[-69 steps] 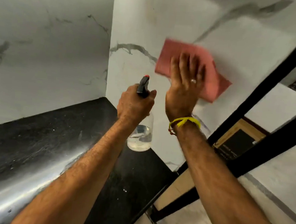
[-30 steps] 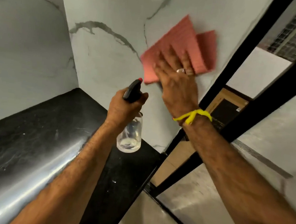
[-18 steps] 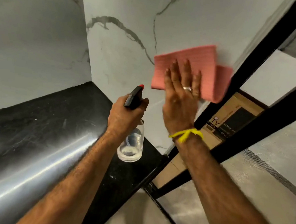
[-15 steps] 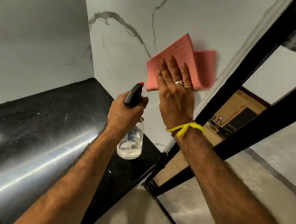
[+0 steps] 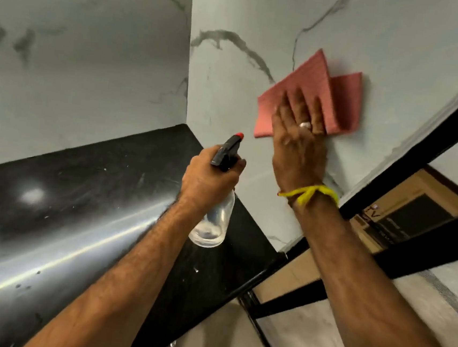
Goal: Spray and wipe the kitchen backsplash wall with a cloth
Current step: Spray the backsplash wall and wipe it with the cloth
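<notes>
We are seeing the right hand [image 5: 299, 141] covering the cloth's [image 5: 315, 78] lower middle, its far edge blurring. The left hand [image 5: 207, 182] is hiding the spray bottle's [image 5: 213, 225] neck and trigger. Below the right wrist, bars are cutting across a cardboard box [image 5: 411, 216], its print staying illegible.

Only legible print: large letters "TV", seen tilted, on the brown cardboard box [image 5: 402, 218] behind the black frame bars [image 5: 425, 242]. Smaller lines of print beside them too blurred to read.
</notes>
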